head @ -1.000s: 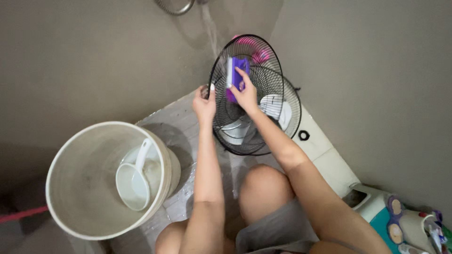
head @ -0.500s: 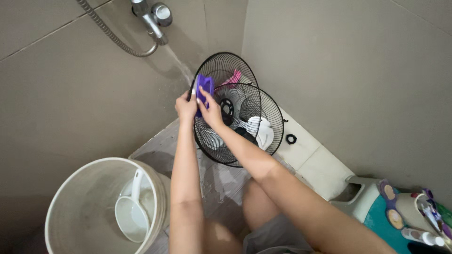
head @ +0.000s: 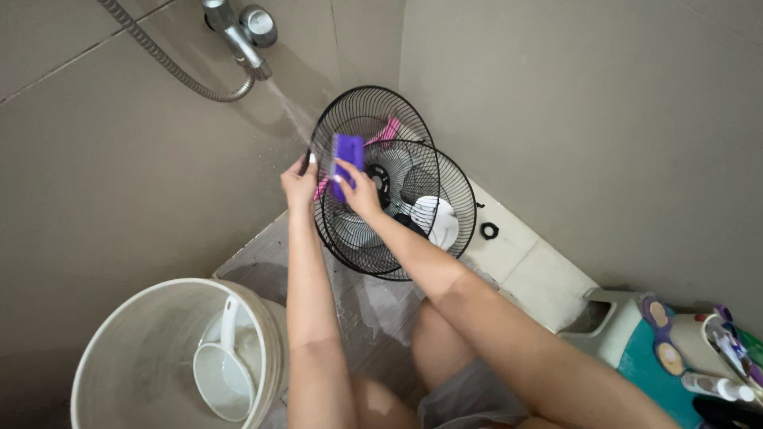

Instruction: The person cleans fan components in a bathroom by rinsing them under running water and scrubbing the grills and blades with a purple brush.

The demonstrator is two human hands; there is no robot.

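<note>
My right hand (head: 358, 189) grips a purple scrub brush (head: 346, 159) and presses it against the upper rim of a black wire fan guard (head: 397, 208). At that guard's left edge my left hand (head: 300, 183) holds the rim and keeps it upright under a thin stream of water from the wall tap (head: 238, 32). A second black fan guard (head: 367, 111) leans behind it in the wall corner, with a pink item (head: 388, 131) showing through its wires. White fan blades (head: 435, 221) show behind the front guard.
A large white bucket (head: 111, 349) with a white dipper (head: 222, 369) inside stands at lower left. A metal shower hose (head: 159, 59) runs along the left wall. A small black ring (head: 489, 231) lies on the floor tiles. A stool with bottles (head: 715, 385) is at lower right.
The view has tilted up, bringing the tap and hose into sight. Both hands and the brush have shifted to the guard's upper left rim, under the water stream.
</note>
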